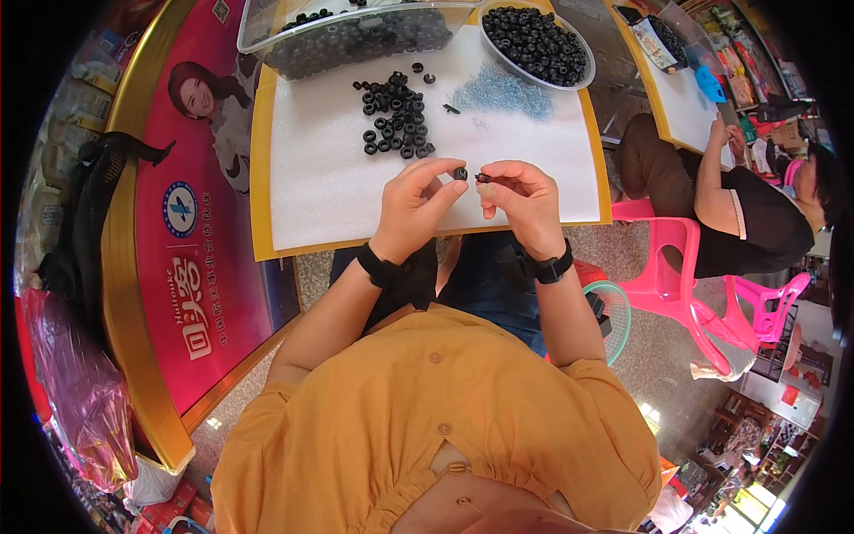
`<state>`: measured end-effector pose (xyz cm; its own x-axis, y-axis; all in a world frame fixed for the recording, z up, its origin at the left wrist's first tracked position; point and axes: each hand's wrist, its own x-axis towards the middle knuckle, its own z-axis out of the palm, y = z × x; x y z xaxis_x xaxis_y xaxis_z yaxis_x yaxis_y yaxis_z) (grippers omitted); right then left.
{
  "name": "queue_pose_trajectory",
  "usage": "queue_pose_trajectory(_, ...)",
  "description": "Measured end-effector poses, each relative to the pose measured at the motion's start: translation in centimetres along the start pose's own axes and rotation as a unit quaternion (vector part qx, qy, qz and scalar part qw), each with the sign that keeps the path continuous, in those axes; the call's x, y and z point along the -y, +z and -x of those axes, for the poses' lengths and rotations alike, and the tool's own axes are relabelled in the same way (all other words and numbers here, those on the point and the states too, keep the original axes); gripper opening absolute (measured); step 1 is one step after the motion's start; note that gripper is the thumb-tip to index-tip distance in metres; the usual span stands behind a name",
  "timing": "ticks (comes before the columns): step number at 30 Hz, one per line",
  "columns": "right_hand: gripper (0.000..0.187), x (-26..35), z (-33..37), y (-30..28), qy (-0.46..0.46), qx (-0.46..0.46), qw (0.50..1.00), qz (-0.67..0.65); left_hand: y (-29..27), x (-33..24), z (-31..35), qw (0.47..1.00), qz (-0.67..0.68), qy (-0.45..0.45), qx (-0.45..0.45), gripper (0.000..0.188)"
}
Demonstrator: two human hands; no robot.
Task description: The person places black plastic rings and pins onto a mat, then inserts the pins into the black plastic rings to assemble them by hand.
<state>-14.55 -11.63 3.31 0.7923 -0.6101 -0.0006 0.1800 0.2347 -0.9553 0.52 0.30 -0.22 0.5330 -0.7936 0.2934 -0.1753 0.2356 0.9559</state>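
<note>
Above the near part of the white table mat point(311, 205), my left hand point(420, 198) pinches a small round black plastic part point(460, 173) between thumb and fingers. Opposite it, my right hand point(527, 200) grips a smaller dark piece point(482, 178) in its fingertips. The two pieces face each other with a narrow gap between them. Just beyond my left hand lies a loose heap of black ring-shaped parts point(396, 116). A small elongated black piece point(452, 109) rests alone to the right of that heap. Farther right, tiny pale-blue and clear bits point(507, 93) are spread in a patch.
A clear plastic bin point(356, 44) of black parts stands at the far left, and a round white bowl point(587, 76) of similar parts at the far right. To the right, another person point(747, 196) sits by a second table, near pink plastic chairs point(663, 258). A pink sign panel point(200, 267) stands left.
</note>
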Motion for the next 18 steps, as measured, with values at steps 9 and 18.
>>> queue_pose_trajectory(9,0.016,-0.02,-0.06,0.37,-0.049,-0.017,0.999,-0.015,-0.08,-0.44,-0.06,1.000,-0.010,0.001,0.006,0.025)
queue_pose_trajectory(18,0.019,-0.02,0.41,0.22,-0.016,-0.013,0.999,0.032,-0.08,-0.31,-0.04,1.000,-0.010,-0.002,0.008,0.024)
